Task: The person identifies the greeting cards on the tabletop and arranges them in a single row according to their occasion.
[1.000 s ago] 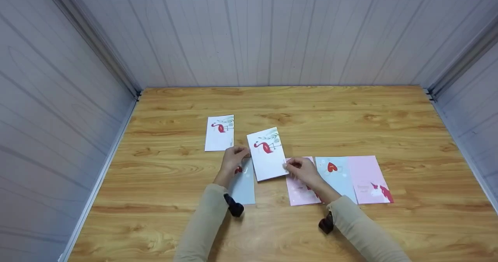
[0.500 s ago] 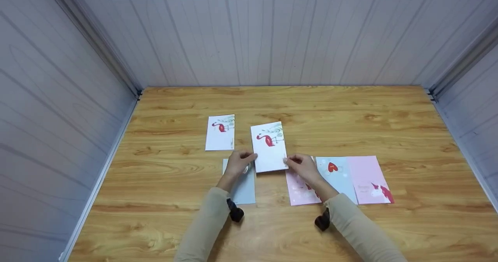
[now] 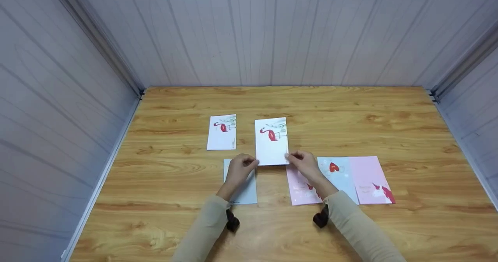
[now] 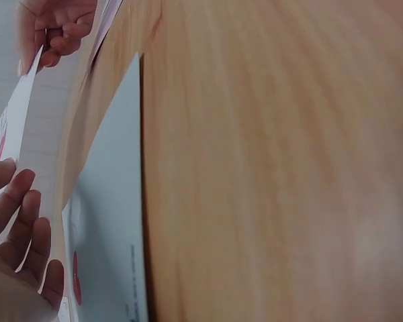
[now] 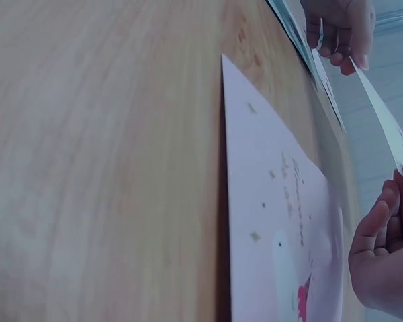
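A white card (image 3: 271, 149) with a red flamingo and green leaves is held between both hands in the middle of the head view. My left hand (image 3: 239, 172) pinches its lower left corner between thumb and fingers. At the lower right edge my right hand (image 3: 307, 166) pinches it the same way. Both wrist views show the card raised off the table, tilted. Beneath my left hand lies a light blue card (image 3: 247, 190), partly hidden. A pink card (image 3: 301, 188) lies partly covered by my right hand and forearm.
Another flamingo card (image 3: 221, 137) lies at the back left on the wooden table (image 3: 175, 223). To the right, a light blue card (image 3: 338, 176) with a red heart adjoins a pink unicorn card (image 3: 367, 172). Pale panelled walls (image 3: 253, 32) enclose the table's back and sides.
The held flamingo card has moved away toward the back and slightly right, and turned from slanted to straight. Both hands have moved with it; the left has slid to the card's lower corner.
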Demonstrator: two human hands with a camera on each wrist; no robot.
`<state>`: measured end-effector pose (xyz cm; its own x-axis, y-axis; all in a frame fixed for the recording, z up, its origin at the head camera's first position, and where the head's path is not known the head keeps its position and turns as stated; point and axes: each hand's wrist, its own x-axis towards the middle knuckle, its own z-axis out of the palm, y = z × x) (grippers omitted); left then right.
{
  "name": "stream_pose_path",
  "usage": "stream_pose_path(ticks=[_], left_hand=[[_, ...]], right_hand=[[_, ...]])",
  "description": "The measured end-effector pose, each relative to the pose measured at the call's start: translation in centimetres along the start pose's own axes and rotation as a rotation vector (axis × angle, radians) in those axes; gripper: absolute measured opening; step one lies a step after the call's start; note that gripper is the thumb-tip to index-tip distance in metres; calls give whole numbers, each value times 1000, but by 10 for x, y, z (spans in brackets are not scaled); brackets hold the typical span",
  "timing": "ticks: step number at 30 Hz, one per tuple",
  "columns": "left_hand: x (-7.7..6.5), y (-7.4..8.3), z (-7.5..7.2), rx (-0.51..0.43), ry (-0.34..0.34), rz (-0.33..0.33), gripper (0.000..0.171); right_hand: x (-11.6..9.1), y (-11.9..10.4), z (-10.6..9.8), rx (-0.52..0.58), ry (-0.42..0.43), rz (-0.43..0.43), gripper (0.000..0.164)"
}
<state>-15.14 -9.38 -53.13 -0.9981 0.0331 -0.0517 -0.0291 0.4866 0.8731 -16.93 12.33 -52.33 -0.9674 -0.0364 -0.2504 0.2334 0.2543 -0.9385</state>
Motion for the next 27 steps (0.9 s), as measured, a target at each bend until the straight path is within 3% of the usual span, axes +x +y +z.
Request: stream_pose_path(ticks=[9,19,27], left_hand=[[0,4,0,-69,-5,-61,14],[6,10,-7,-99,11,-134,15],[18,13,-19,-106,14,-226,20]], right_hand=[[2,-4,2,3,14,43,31],[8,-10,9,115,14,57,31],[18,-20,19,278,-1,-34,25]])
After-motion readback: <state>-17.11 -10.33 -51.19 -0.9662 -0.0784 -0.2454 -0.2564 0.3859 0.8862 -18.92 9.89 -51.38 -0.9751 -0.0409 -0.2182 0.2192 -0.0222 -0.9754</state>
